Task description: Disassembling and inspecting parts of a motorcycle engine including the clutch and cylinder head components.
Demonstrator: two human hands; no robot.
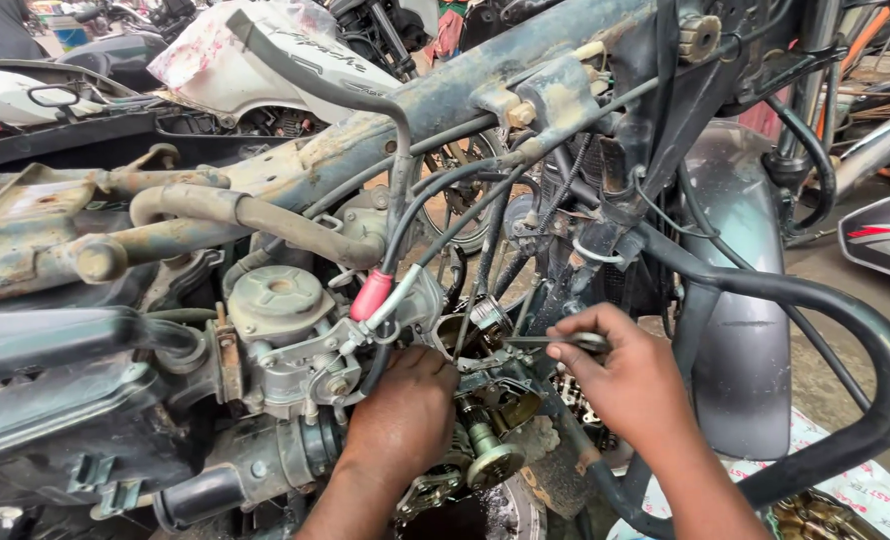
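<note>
Both hands are deep in the stripped motorcycle frame (435, 100). The left hand (405, 415) presses against the open engine head (485, 400) just below the carburettor (295, 340); I cannot tell whether its fingers grip anything. The right hand (625, 380) has its fingers pinched together on a slim metal tool (555, 342), whose tip points into the engine head, beside the red plug cap (372, 295).
</note>
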